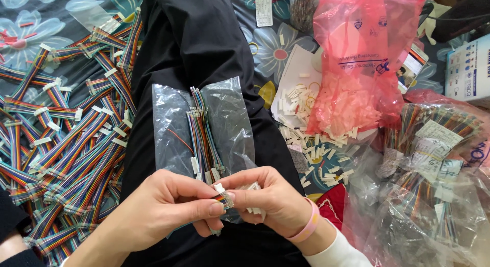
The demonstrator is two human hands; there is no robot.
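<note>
Here we see the left hand [163, 208] and right hand [268, 195] both pinching one small rainbow wire connector [223, 198], held between their fingertips. At twelve o'clock from it, a bundle of coloured wires [201, 132] lies on a clear plastic bag [168, 124]; at two o'clock sits a red bag of white connectors [357, 68]

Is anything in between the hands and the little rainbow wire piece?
Nothing visible. The left hand and right hand both pinch the short rainbow-coloured wire piece with a small white plastic connector directly, above the clear plastic bag on the black-clothed lap.
</note>
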